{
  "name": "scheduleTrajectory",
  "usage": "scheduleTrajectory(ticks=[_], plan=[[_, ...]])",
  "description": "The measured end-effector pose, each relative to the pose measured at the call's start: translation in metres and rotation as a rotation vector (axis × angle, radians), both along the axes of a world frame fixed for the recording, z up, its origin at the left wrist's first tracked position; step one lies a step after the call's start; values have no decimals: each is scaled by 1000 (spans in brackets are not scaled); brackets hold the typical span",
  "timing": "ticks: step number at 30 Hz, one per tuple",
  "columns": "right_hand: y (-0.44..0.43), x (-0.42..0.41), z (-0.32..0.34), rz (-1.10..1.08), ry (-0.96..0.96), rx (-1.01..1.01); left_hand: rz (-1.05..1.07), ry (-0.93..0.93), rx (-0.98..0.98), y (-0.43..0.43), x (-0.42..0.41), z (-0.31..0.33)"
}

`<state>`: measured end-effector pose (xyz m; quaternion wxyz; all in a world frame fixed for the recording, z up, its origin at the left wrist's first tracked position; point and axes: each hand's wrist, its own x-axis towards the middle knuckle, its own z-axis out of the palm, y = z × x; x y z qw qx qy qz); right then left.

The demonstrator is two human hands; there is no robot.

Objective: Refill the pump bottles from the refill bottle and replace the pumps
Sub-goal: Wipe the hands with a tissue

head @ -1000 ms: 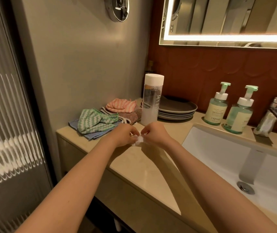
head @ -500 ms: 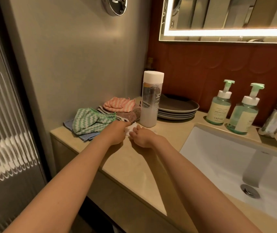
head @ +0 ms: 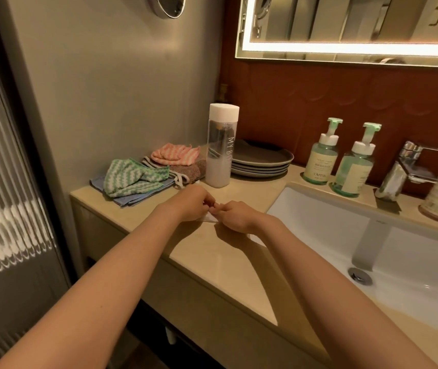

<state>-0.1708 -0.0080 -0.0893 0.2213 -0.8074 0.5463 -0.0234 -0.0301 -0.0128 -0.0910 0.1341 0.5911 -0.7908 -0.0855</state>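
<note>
Head view puts both hands just left of the frame's centre, low over the beige surface [head: 212, 262]. The left hand [head: 191, 203] and right hand [head: 236, 217] meet fingertip to fingertip, fingers curled in, pinching a small white scrap [head: 209, 218] between them. I cannot tell what it is, perhaps a tissue or a seal. Half a second back the hands sat closer to the foot of the refill bottle and the scrap looked to lie on the surface. Now they have drawn a little toward me with it pinched up again.

The refill bottle [head: 220, 153] stands upright just above the hands, its white cap [head: 224, 111] on and pale liquid in its lower part. One pump bottle [head: 320, 158] and a second pump bottle [head: 355, 166] stand side by side right of centre, on the ledge behind the sink [head: 319, 222], both with their pumps fitted.

As I judge it, no refilling has begun. Both hands are busy with the scrap, so it has to be set down before any cap or pump is unscrewed. Stacked plates [head: 263, 161] and folded cloths [head: 132, 179] lie at mid-left
</note>
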Motion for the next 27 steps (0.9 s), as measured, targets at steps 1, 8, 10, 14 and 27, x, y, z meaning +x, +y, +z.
scheduleTrajectory(ticks=[1, 8, 10, 14, 27], plan=[[-1, -9, -1, -20, -1, -7, -26, -9, 9, -1, -9, -1], [-28, -47, -1, -69, 35, -24, -72, -147, 114, -41, -64, -6], [-41, -55, -2, -99, 22, -21, -85, -183, 119, -55, -77, -5], [-72, -71, -5, -153, -1, -11, -102, -218, 105, -86, -98, -4], [-103, -64, -5, -229, -1, -52, -50, -174, 64, -115, -108, -10]])
